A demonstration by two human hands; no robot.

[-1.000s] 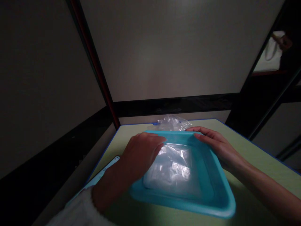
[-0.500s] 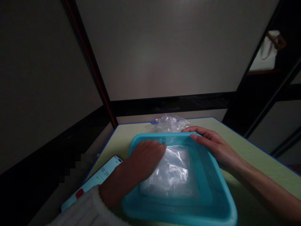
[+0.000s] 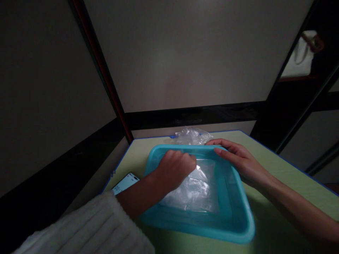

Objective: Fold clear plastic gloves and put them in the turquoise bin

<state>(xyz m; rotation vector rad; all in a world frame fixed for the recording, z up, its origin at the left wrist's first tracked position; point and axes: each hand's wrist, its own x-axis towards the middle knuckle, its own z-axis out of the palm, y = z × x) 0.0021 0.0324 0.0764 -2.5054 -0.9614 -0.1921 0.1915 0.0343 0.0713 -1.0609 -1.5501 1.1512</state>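
My right hand (image 3: 241, 158) grips the far right corner of a turquoise plastic basin (image 3: 237, 201), thumb inside the rim and fingers outside. My left hand (image 3: 176, 169) is closed in a fist over the far left part of the basin. Clear plastic bags (image 3: 202, 190) lie flat and shiny on the basin floor, right beside and partly under that fist. The inner side of the left fingers is hidden, so whatever they hold does not show.
Crumpled clear plastic (image 3: 192, 135) lies behind the basin on the pale green table (image 3: 267, 158). A phone (image 3: 125, 183) with a lit timer screen is at the left, partly covered by my sleeve. Cabinet panels (image 3: 172, 63) stand close behind the table.
My left fist has moved to the right and slightly away from me. The basin's near side has shifted up and left in view, while my right hand stays on its rim.
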